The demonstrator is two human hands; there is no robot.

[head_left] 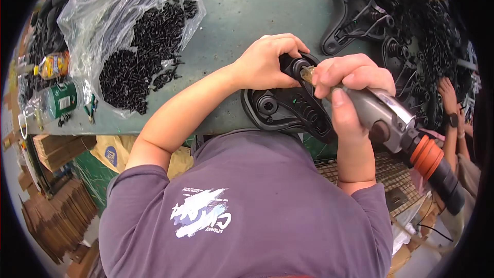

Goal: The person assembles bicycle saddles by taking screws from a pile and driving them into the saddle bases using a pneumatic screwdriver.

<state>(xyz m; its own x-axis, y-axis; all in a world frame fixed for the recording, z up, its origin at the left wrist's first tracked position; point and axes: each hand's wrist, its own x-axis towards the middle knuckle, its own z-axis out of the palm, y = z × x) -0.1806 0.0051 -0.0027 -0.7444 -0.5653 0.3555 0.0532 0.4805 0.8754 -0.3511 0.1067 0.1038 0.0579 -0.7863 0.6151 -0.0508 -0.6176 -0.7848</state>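
At the table's near edge lies a black moulded piece, shaped like a bicycle saddle base, with round sockets and ribs. My left hand curls its fingers and thumb around the raised round fitting on its far side. In my right hand is a grey power screwdriver with an orange-banded black rear end. The tool's yellowish nose points into that fitting, between my two hands. Whether its tip touches a screw is hidden.
A see-through plastic bag spills many black screws on the green table. More black saddle bases are piled at right, near another person's hand. A green-labelled bottle stands left; cardboard stacks are below.
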